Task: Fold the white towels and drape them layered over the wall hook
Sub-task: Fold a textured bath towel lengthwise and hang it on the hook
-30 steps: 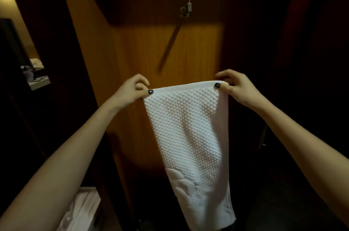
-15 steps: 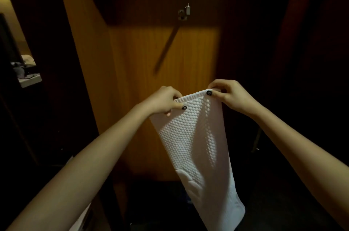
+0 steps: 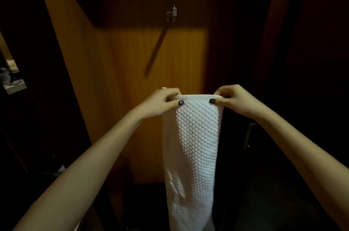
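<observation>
Dim, warm light from above; dark corners, wide-angle bending, slightly soft detail.

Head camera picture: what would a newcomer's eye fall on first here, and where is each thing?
The white waffle-textured towel hangs long and narrow in the lower middle, the brightest thing in view. The left hand and the right hand pinch its top corners, with the dark-nailed thumbs in front. Above them, a small metal wall hook sits bare on the lit orange-brown wooden panel.
</observation>
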